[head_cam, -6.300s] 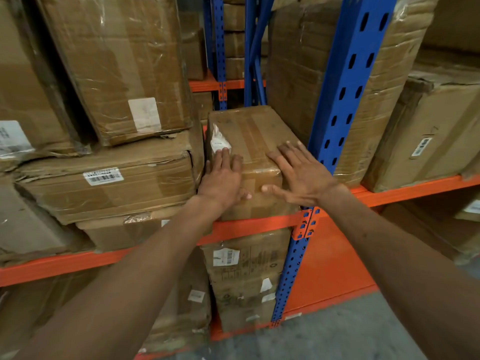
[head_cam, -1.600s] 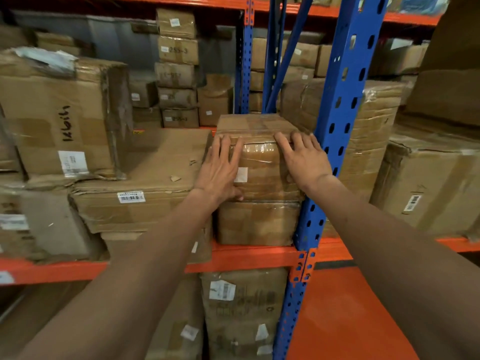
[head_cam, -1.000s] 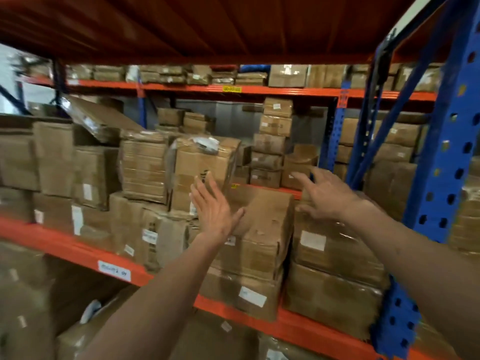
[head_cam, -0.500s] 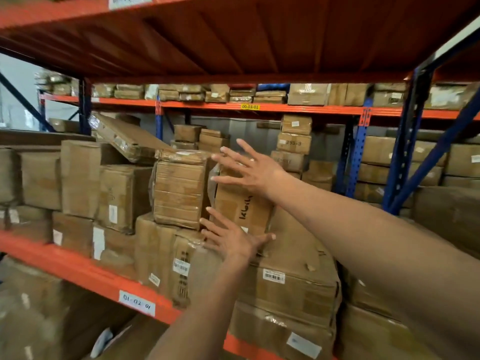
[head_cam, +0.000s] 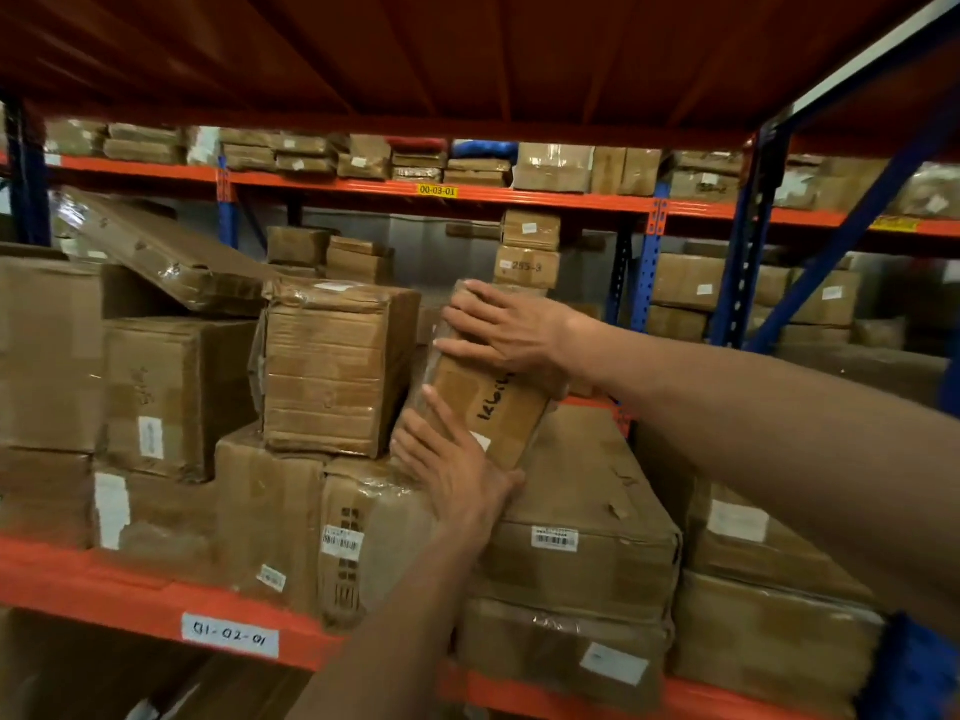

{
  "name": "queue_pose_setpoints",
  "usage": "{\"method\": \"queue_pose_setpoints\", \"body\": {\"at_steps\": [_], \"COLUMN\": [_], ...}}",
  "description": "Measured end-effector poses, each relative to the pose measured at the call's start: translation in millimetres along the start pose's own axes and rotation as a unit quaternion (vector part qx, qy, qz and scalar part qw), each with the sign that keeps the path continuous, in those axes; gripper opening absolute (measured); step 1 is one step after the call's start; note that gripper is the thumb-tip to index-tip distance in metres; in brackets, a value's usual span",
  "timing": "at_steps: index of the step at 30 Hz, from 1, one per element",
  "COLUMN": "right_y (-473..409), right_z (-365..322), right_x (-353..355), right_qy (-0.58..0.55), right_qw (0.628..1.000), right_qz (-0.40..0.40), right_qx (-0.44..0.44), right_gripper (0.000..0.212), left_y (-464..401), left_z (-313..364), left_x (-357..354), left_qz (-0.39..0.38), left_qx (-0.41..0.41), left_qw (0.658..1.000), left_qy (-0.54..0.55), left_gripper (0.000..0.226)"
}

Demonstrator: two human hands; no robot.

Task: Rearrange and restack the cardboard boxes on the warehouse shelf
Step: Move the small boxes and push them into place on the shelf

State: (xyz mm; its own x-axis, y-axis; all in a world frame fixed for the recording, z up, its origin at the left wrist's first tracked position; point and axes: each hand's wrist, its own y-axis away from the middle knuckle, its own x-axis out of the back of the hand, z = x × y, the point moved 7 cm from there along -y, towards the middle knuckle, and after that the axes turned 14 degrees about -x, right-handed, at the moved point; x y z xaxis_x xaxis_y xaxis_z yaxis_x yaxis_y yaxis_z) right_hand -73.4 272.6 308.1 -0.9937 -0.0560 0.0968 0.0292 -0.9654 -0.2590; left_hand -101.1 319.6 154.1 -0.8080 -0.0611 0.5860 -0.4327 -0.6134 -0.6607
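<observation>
Tilting the marked box (head_cam: 480, 402), your left hand (head_cam: 457, 475) and right hand (head_cam: 511, 330) press flat-fingered; support its low corner before lifting.

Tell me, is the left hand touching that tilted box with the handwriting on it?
Touching. The head view shows the left hand pressed flat on the tilted box, at its lower corner.

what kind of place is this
Most likely a warehouse storeroom: heavy racking with orange beams and blue uprights, location labels such as 01-02-01, and shelves stacked with taped cardboard boxes bearing barcode stickers.
</observation>
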Motion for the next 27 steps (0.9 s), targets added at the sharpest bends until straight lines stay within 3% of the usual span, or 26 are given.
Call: {"method": "queue_pose_setpoints", "body": {"at_steps": [2,3,6,13,18,27], "right_y": [13,23,64,190,224,227], "right_z": [8,13,19,-22,-35,-39], "right_x": [-8,-14,-37,-92,-88,-83], "right_qy": [-0.042,-0.061,-0.117,-0.295,-0.295,-0.321], "right_qw": [0.998,0.996,0.977,0.857,0.835,0.834], "right_qz": [-0.005,-0.013,-0.085,-0.190,-0.183,-0.181], "right_qx": [-0.037,-0.066,-0.159,-0.378,-0.428,-0.411], "right_gripper": [0.093,0.095,0.140,0.154,0.154,0.154], "left_y": [-8,-13,-26,-12,-2,0], "left_z": [4,7,23,93,109,101], "left_x": [7,11,19,-2,-11,-5], "left_qz": [-0.018,-0.026,-0.048,-0.097,-0.101,-0.131], "left_qx": [-0.060,-0.100,-0.247,-0.531,-0.579,-0.565], "left_qw": [0.998,0.994,0.962,0.817,0.784,0.791], "left_qy": [-0.027,-0.045,-0.105,-0.202,-0.198,-0.194], "left_gripper": [0.168,0.167,0.164,0.157,0.160,0.156]}}
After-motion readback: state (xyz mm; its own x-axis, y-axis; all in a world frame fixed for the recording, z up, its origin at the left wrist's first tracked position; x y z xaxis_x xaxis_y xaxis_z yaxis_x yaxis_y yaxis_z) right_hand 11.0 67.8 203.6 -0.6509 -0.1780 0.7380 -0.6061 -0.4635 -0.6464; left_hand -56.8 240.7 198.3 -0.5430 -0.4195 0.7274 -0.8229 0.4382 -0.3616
